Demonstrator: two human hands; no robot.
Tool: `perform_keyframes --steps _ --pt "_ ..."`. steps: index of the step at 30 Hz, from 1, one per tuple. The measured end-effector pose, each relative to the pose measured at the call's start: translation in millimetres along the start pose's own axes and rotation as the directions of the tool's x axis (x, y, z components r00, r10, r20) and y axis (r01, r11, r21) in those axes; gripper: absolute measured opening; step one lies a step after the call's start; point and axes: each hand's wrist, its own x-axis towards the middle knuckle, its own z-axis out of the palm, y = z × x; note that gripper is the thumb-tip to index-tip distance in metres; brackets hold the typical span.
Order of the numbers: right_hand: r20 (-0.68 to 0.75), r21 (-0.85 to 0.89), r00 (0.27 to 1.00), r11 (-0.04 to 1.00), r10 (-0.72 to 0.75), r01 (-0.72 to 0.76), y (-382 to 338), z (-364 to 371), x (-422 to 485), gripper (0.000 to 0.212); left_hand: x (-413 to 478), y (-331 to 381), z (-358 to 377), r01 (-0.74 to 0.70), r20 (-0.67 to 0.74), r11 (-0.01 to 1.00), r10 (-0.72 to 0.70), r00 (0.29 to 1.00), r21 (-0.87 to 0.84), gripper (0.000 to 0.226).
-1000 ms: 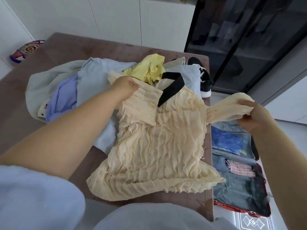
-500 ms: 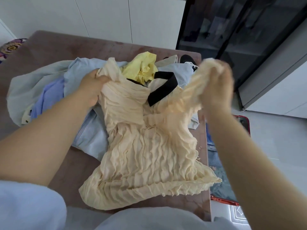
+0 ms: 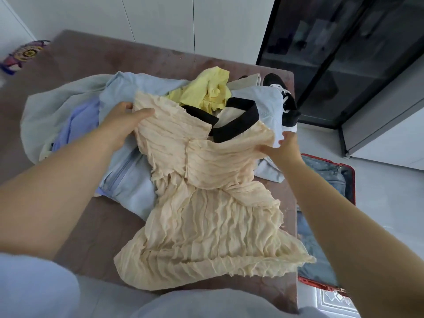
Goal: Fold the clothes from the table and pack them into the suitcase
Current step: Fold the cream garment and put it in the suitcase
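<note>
A cream crinkled top (image 3: 206, 216) with a black collar band (image 3: 238, 125) lies spread on the brown table (image 3: 91, 226). Both its sleeves are folded in across the chest. My left hand (image 3: 121, 125) grips the top's left shoulder edge. On the right shoulder, my right hand (image 3: 284, 145) lies with its fingers spread, pressing the folded sleeve down. An open red suitcase (image 3: 344, 180) sits on the floor to the right of the table, with folded clothes inside, partly hidden by my right arm.
Behind the top a pile holds light blue garments (image 3: 128, 175), a pale grey-green garment (image 3: 46, 115), a lilac one (image 3: 78, 125) and a yellow one (image 3: 206, 92). A black-and-white shoe (image 3: 286, 109) sits at the table's far right corner. A dark glass cabinet (image 3: 332, 53) stands beyond.
My right hand carried the right sleeve from out at the side up and over, and laid it across the chest. It now rests on the shoulder. My left hand stayed on the left shoulder.
</note>
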Motion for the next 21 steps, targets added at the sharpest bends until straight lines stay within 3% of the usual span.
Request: perform_keyframes --steps 2,3,6,9,12,16,21 --pt "0.078 0.087 0.985 0.984 0.151 -0.157 -10.0 5.6 7.7 0.081 1.0 8.3 6.3 0.051 -0.019 0.997 -0.052 0.998 -0.055 0.095" --pt "0.093 0.048 0.976 0.979 0.195 -0.2 -14.5 8.3 10.6 0.072 2.2 11.7 10.4 0.085 -0.031 0.993 -0.088 0.996 -0.077 0.097" --pt "0.176 -0.063 0.959 0.975 0.221 -0.213 -30.6 1.5 18.3 0.045 11.0 21.0 21.5 0.09 -0.085 0.993 -0.097 0.992 -0.081 0.06" --pt "0.251 0.002 0.968 1.0 0.024 -0.025 -57.7 -24.1 29.3 0.031 18.7 39.4 19.5 -0.054 -0.129 0.997 0.046 0.991 -0.057 0.041" --pt "0.079 0.09 0.979 0.979 -0.188 0.181 -99.0 -53.8 36.0 0.035 17.8 68.5 5.9 -0.193 -0.2 0.978 0.174 0.964 -0.079 0.018" --pt "0.0 0.154 0.886 0.875 -0.464 0.459 -126.6 -65.9 33.2 0.022 26.9 92.4 -4.0 -0.289 -0.251 0.951 0.254 0.934 -0.111 0.006" --pt "0.019 -0.062 0.901 0.899 -0.433 0.433 -110.2 -46.4 42.9 0.024 23.9 88.5 4.6 -0.302 -0.208 0.953 0.295 0.932 0.002 0.011"
